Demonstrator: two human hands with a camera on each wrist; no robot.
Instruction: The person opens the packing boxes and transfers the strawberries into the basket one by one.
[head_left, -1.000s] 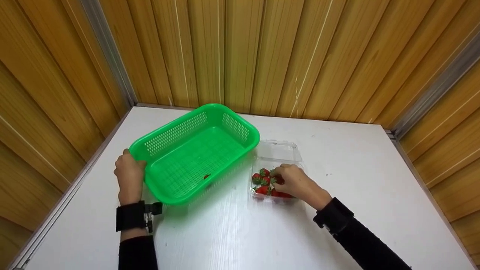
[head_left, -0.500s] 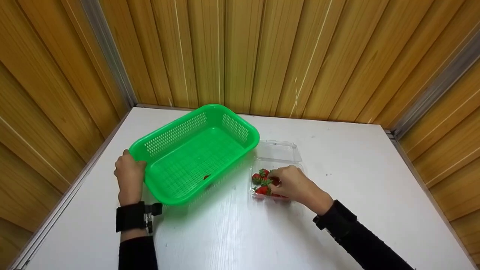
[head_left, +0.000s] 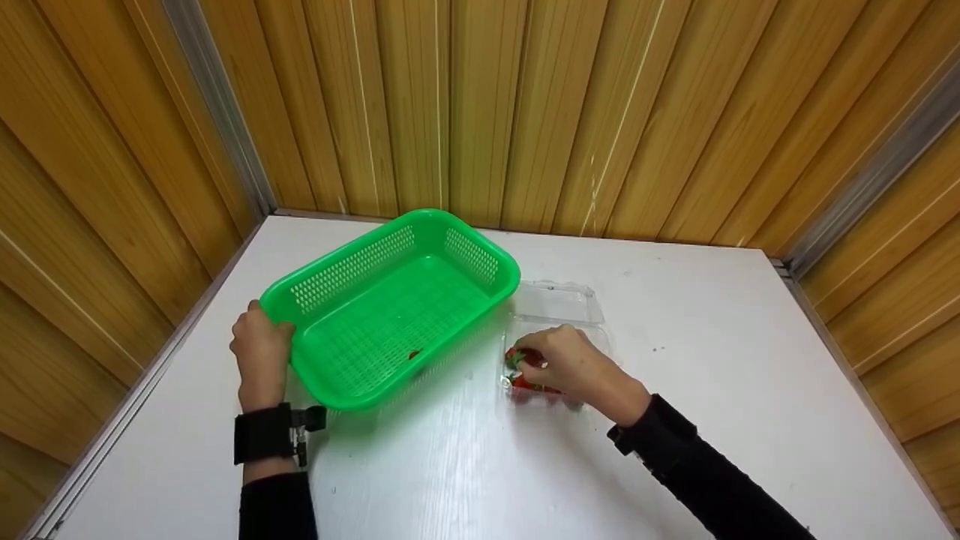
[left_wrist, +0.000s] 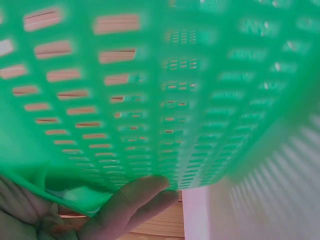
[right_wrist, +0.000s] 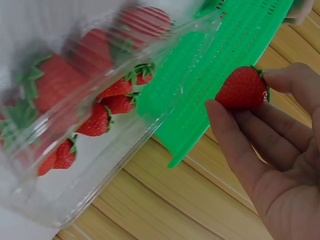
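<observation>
My left hand (head_left: 260, 349) grips the near-left end of a green plastic basket (head_left: 397, 307), fingers over its rim. The left wrist view shows the slotted side of the basket (left_wrist: 155, 115) with fingers bent round its edge. A strawberry (right_wrist: 242, 89) is pinched between the thumb and fingers of my right hand (right_wrist: 285, 145), its leafy cap toward the thumb. That hand hovers over a clear plastic container (head_left: 559, 304) with its lid folded back. Several strawberries (right_wrist: 95, 121) lie inside it, some hidden behind my hand in the head view.
A small red piece (head_left: 413, 354) shows in the basket near its front wall. The white table (head_left: 712, 337) is bounded by wood-patterned panels (head_left: 480, 112) at the back and both sides. The container stands just right of the basket.
My right hand has taken hold of a strawberry in the container and lifted it slightly up and to the left. My left hand and the basket have stayed nearly still.
</observation>
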